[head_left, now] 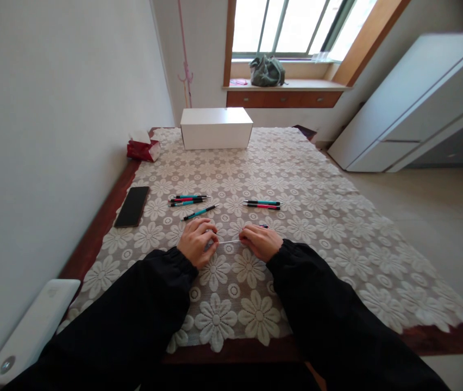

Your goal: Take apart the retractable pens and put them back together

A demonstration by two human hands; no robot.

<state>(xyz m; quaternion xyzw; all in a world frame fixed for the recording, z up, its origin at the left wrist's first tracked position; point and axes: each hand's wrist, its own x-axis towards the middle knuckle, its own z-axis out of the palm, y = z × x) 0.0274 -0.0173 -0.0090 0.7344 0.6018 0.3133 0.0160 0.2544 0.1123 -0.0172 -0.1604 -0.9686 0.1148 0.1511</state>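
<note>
My left hand [199, 242] and my right hand [261, 241] are held low over the table, fingers pinched. A thin white rod [229, 242], like a pen refill, spans the gap between their fingertips. A small dark tip [263, 226] shows behind my right hand, perhaps part of a pen; the rest is hidden. Just beyond my left hand lies a teal-and-black pen [199, 212], tilted. Behind it several pens [188, 201], teal and red with black, lie close together. Past my right hand a teal pen [262, 202] and a red pen [263, 206] lie side by side.
A lace tablecloth [317, 217] covers the table. A black phone [132, 207] lies at left, with a red tissue pack [143, 149] beyond it. At the far end stands a white box [217, 129]. A white device [31, 326] sits by the wall at near left.
</note>
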